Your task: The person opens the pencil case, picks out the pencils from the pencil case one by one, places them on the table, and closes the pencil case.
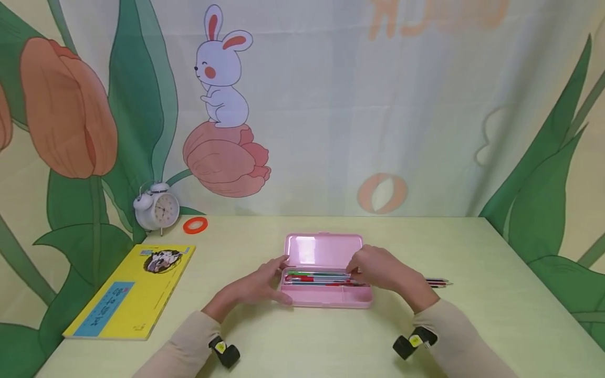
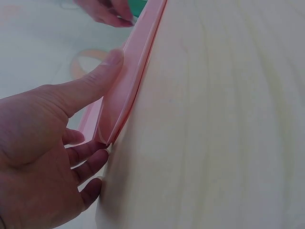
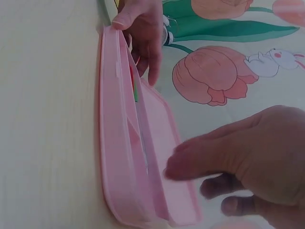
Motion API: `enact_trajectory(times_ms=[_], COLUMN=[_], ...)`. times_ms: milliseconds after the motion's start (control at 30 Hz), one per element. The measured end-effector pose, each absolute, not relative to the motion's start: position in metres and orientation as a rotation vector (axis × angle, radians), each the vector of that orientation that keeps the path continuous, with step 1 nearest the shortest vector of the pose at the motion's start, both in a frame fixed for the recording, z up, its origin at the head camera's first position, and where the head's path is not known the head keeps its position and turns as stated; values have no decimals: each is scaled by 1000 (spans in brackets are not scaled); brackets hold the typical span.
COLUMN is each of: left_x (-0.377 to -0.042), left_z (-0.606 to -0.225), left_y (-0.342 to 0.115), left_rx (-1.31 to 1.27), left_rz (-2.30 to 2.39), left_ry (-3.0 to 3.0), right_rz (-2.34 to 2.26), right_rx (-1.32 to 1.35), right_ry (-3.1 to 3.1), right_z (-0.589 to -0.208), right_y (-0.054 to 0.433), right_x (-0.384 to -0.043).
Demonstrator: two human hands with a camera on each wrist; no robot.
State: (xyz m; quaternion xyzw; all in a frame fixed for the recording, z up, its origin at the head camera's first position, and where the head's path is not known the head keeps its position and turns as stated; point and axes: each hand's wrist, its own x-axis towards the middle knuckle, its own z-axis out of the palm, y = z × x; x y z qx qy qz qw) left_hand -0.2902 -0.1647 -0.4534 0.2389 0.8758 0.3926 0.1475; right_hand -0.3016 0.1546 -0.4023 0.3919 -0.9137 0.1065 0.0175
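Note:
An open pink pencil case (image 1: 312, 303) lies on the table with its lid (image 1: 337, 249) tipped back. Several pens (image 1: 307, 280), with green and red parts, lie lengthwise in its long compartment. My left hand (image 1: 257, 283) grips the left end; in the left wrist view the thumb (image 2: 97, 83) presses the front wall and the other fingers bend round the corner. My right hand (image 1: 378, 266) hovers over the right end of the case, by the pens' ends. Its fingers are loosely bent in the right wrist view, with nothing visible between them.
Several pencils (image 1: 438, 283) lie on the table beyond the right forearm, partly hidden by it. A yellow book (image 1: 156, 299) lies at the left. Behind it are a white alarm clock (image 1: 158, 208) and an orange-red ring (image 1: 195, 226), near a printed curtain (image 1: 312, 131).

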Motion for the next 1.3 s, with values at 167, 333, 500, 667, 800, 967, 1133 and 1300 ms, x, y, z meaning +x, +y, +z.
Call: enact_trajectory(times_ms=[167,333,500,667,800,967,1133,1300], left_x=[-291,-291,-292,-291,-290,-291,-293,-293], left_z=[-455,-455,-457,-456,-453,-454,-457,-458], left_y=[-165,-165,-166,-166,-166,-166,-167,-166], left_rx=[683,677,674,687,696,712,700,694], left_rz=[1125,1124,1129,1132,1136,1143,1136,1132], left_ry=[2522,2524,2519,2514,2514,2509,2508,2514], right_rz=[313,279,307,304,258,198,180,161], right_rx=[1145,1133,1123,1070,1083,1120,1158,1122], right_ry=[-2989,-3004,-3015,-3089,-3077,-3013,-2959,-2965], right_z=[-408,-413,-418,-416,-412,-411,-412,-415], right_y=[152,152,152,150,149,146,141,134], right_x=[-310,-315,-315,-313,-311,-308,-306,-303])
